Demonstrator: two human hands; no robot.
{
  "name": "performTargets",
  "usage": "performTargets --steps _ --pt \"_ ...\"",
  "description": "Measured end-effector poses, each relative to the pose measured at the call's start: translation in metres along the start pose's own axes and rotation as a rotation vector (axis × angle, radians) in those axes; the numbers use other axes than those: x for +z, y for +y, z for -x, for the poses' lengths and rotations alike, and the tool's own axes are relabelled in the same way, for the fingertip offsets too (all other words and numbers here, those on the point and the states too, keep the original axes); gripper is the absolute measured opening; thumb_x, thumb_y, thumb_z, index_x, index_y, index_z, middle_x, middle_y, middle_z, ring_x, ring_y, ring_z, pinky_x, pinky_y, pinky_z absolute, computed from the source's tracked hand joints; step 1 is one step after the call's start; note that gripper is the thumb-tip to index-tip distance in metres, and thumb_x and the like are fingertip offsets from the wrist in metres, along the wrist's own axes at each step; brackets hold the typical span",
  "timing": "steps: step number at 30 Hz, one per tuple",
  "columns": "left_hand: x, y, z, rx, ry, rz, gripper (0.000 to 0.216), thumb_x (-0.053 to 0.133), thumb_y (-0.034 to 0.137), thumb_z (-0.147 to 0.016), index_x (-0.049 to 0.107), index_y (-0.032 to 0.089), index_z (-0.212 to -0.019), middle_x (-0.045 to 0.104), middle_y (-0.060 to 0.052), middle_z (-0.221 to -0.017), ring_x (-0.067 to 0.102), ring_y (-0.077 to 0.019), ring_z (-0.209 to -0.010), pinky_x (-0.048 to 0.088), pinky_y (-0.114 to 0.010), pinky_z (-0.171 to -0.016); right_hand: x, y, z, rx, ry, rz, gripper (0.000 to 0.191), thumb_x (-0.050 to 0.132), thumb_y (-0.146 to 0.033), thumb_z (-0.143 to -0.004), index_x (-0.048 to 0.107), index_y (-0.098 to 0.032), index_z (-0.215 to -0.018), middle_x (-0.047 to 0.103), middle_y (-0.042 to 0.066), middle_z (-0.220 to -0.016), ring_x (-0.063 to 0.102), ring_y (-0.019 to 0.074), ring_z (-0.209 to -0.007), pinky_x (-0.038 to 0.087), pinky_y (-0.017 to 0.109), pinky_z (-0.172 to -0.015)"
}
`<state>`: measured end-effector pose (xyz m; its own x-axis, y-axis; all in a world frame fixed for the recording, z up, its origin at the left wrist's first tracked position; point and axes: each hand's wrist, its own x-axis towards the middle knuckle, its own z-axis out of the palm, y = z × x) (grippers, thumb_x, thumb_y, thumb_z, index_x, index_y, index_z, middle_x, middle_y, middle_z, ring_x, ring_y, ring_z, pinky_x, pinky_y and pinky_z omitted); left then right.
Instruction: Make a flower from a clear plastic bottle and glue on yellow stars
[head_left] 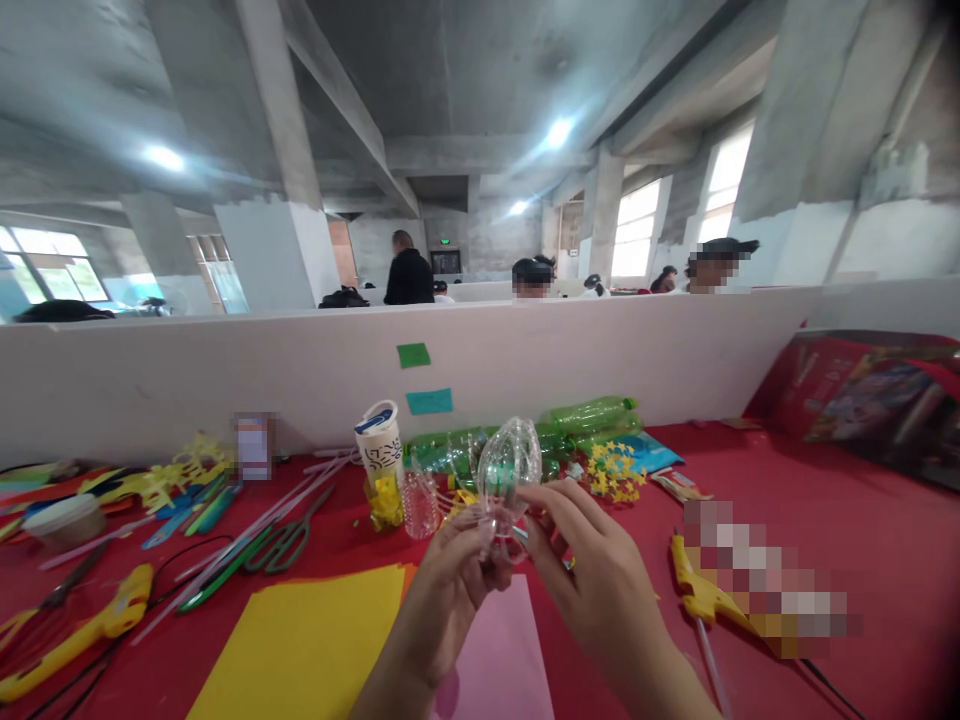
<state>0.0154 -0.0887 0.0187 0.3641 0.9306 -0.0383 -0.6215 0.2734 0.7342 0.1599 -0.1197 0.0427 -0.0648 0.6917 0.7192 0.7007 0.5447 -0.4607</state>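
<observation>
The left hand point(454, 575) pinches the lower end of a clear, ribbed, cage-like plastic piece point(517, 455) between its fingers. The right hand point(589, 555) has its fingertips at the right side of the piece; whether they grip it, I cannot tell. The piece is held up, ahead and to the right of a flat yellow paper sheet point(315, 630), the landmark here. Just right of that sheet lies a pale pink paper sheet point(510, 640). Beyond the yellow sheet are green-handled metal scissors point(281, 545) and, farther off, a white dark-patterned cup point(381, 455). A yellow glue gun point(701, 605) lies well to its right.
</observation>
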Motion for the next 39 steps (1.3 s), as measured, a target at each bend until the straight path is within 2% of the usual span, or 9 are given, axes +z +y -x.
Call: performTargets --steps 4,7,10,17,21,25,27,31,39 --pt "0.001 -0.001 -0.001 0.035 -0.014 -0.060 0.009 0.067 0.020 -0.075 0.066 0.018 -0.084 0.061 0.000 -0.073 0.051 -0.0089 -0.060 0.042 -0.023 -0.059 0.001 0.000 0.001 0.089 -0.012 0.009 0.024 0.045 -0.021 -0.090 0.055 -0.022 -0.111 0.059 0.005 -0.093 0.059 0.0152 -0.073 0.048 0.027 -0.062" --pt "0.003 0.000 -0.002 0.026 0.004 -0.058 0.011 0.068 0.020 -0.074 0.066 0.018 -0.085 0.062 -0.001 -0.079 0.053 -0.0094 -0.064 0.042 -0.023 -0.061 0.000 -0.001 0.001 0.128 -0.024 -0.039 0.024 0.047 -0.023 -0.088 0.054 -0.023 -0.111 0.056 0.002 -0.085 0.054 0.0119 -0.059 0.045 0.025 -0.054" --pt "0.004 0.001 -0.002 -0.005 0.020 -0.027 0.010 0.068 0.019 -0.074 0.065 0.017 -0.084 0.063 -0.002 -0.084 0.054 -0.0103 -0.068 0.043 -0.023 -0.063 -0.002 -0.002 0.000 0.135 -0.018 -0.107 0.022 0.049 -0.022 -0.087 0.055 -0.023 -0.108 0.055 0.001 -0.081 0.054 0.0119 -0.059 0.045 0.025 -0.054" --pt "0.004 -0.001 -0.002 -0.045 -0.032 -0.034 0.006 0.061 0.018 -0.079 0.064 0.014 -0.082 0.060 -0.001 -0.074 0.050 -0.0077 -0.060 0.041 -0.021 -0.059 -0.004 -0.007 -0.004 0.243 -0.097 -0.430 0.006 0.051 -0.016 -0.084 0.054 -0.021 -0.084 0.056 -0.002 -0.069 0.054 0.0110 -0.057 0.045 0.021 -0.052" --pt "0.004 0.000 -0.002 -0.064 -0.047 0.002 0.005 0.060 0.017 -0.080 0.064 0.015 -0.081 0.061 -0.001 -0.077 0.052 -0.0082 -0.064 0.042 -0.022 -0.062 -0.003 -0.009 -0.003 0.096 -0.019 -0.317 0.010 0.051 -0.014 -0.085 0.057 -0.020 -0.079 0.057 0.001 -0.078 0.055 0.0121 -0.065 0.045 0.024 -0.056" --pt "0.002 0.002 -0.002 -0.039 -0.049 0.087 0.005 0.060 0.018 -0.081 0.064 0.015 -0.081 0.061 0.000 -0.077 0.054 -0.0084 -0.064 0.044 -0.023 -0.064 -0.001 -0.011 0.000 -0.189 0.042 -0.205 0.015 0.051 -0.008 -0.085 0.060 -0.019 -0.089 0.063 0.006 -0.096 0.060 0.0154 -0.088 0.050 0.027 -0.076" --pt "0.001 0.004 -0.002 -0.030 -0.038 0.118 0.004 0.062 0.018 -0.080 0.063 0.015 -0.078 0.060 0.000 -0.073 0.054 -0.0086 -0.063 0.045 -0.023 -0.065 0.001 -0.011 0.001 -0.277 0.039 -0.161 0.017 0.052 -0.006 -0.084 0.061 -0.018 -0.091 0.065 0.006 -0.098 0.060 0.0159 -0.093 0.050 0.028 -0.082" --pt "0.000 0.005 -0.001 -0.007 -0.022 0.144 0.004 0.064 0.018 -0.078 0.063 0.015 -0.074 0.058 0.001 -0.068 0.054 -0.0094 -0.064 0.044 -0.022 -0.063 0.006 -0.011 0.001 -0.281 0.020 -0.152 0.016 0.053 -0.006 -0.084 0.062 -0.018 -0.090 0.068 0.005 -0.095 0.063 0.0146 -0.090 0.053 0.026 -0.080" --pt "0.002 0.007 0.001 0.070 -0.051 0.020 0.009 0.061 0.019 -0.080 0.068 0.016 -0.085 0.059 0.000 -0.073 0.051 -0.0096 -0.060 0.041 -0.022 -0.058 0.008 -0.013 0.002 -0.217 -0.014 -0.213 0.018 0.049 -0.006 -0.085 0.062 -0.018 -0.089 0.067 0.005 -0.088 0.064 0.0150 -0.086 0.054 0.026 -0.074"
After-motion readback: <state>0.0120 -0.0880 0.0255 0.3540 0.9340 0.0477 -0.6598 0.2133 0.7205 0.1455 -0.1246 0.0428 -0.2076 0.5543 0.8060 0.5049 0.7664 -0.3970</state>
